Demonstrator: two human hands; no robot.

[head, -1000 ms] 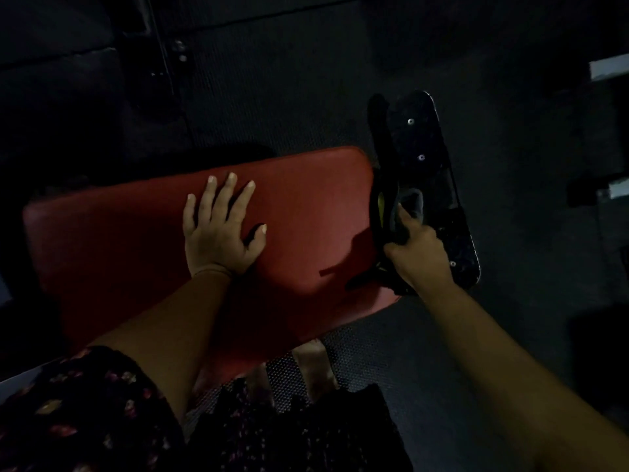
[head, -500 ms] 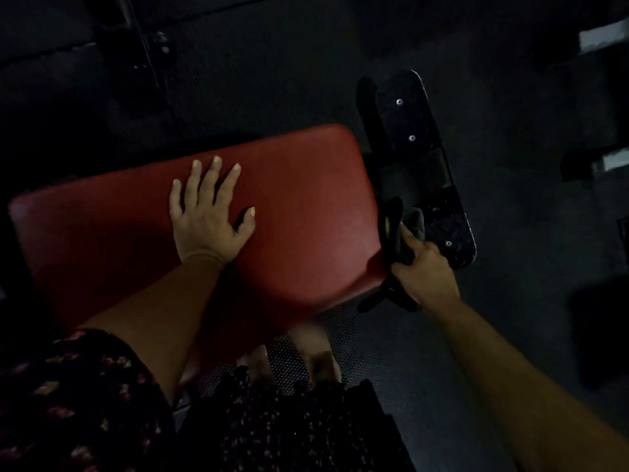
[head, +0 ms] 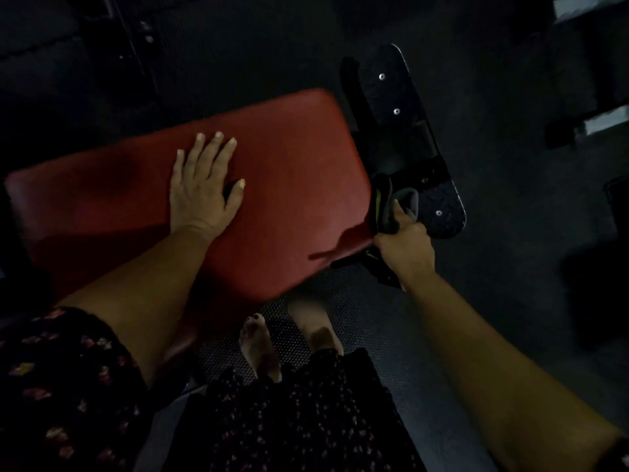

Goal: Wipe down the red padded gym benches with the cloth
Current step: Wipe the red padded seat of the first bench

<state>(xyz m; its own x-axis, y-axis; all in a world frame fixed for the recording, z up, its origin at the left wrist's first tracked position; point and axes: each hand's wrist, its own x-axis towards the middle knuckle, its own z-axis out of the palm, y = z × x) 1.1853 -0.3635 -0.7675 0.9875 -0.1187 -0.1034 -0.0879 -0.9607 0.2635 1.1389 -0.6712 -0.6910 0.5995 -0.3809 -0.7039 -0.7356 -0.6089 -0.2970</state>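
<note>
Seen from the head camera in a dim gym, a person leans over a red padded bench [head: 279,185] that runs across the middle of the view. The left hand [head: 200,192] lies flat on the top of the pad, fingers straight and slightly spread, thumb out to the side. The right hand [head: 405,248] is at the bench's right end, fingers curled tight around a dark cloth [head: 386,207] that bunches up above the fist against the pad's edge. Just beyond the cloth a black plate [head: 408,137] studded with bolts angles away over the dark rubber floor [head: 510,250]. Two bare feet [head: 258,349] stand below the bench, above a dark flowered garment [head: 292,420]
</note>
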